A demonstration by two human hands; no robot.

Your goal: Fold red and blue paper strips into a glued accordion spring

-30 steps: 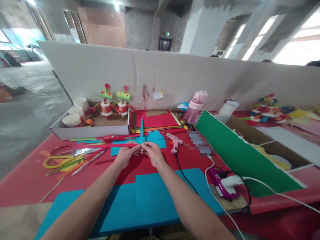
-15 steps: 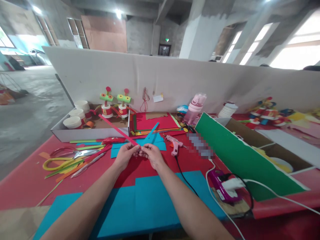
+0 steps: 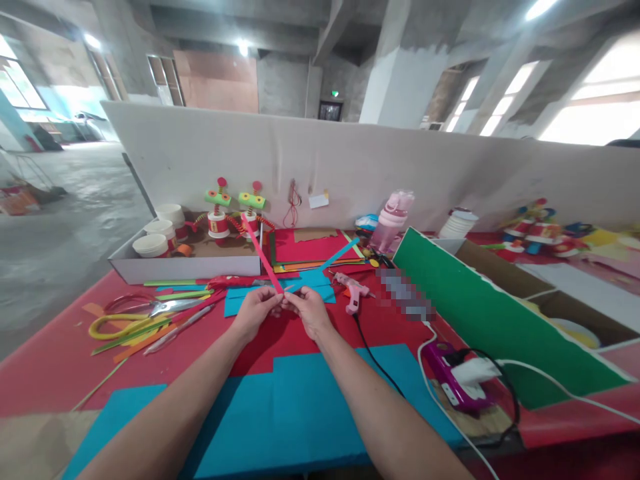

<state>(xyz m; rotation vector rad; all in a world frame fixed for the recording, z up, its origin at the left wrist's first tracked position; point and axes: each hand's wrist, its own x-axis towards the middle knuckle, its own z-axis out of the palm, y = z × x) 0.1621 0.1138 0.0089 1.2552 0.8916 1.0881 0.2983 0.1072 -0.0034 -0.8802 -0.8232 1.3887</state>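
My left hand (image 3: 257, 310) is closed in a pinch on the lower end of a long red paper strip (image 3: 263, 257), which slants up and to the left. Between the fingertips of my right hand (image 3: 309, 310) is a narrow blue paper strip (image 3: 340, 253), pointing up and to the right. The two strips meet where my fingertips come together, so they form a V; my fingers hide how the ends lie. Behind my hands lie blue paper pieces (image 3: 237, 302). A pink glue gun (image 3: 354, 291) rests on the red table just right of my right hand.
Scissors (image 3: 173, 306), paper strips and a pen (image 3: 177, 330) lie to the left. A white box (image 3: 185, 268) holds paper cups and two paper-cup robot figures (image 3: 218, 223). On the right are a green-sided box (image 3: 480, 320), a purple power strip (image 3: 457, 377) with cables, and a pink bottle (image 3: 390, 223).
The red strip has swung more upright, its far end moving right. The blue strip has turned down to the right, widening the V. Both hands stay close together; the view has shifted slightly.
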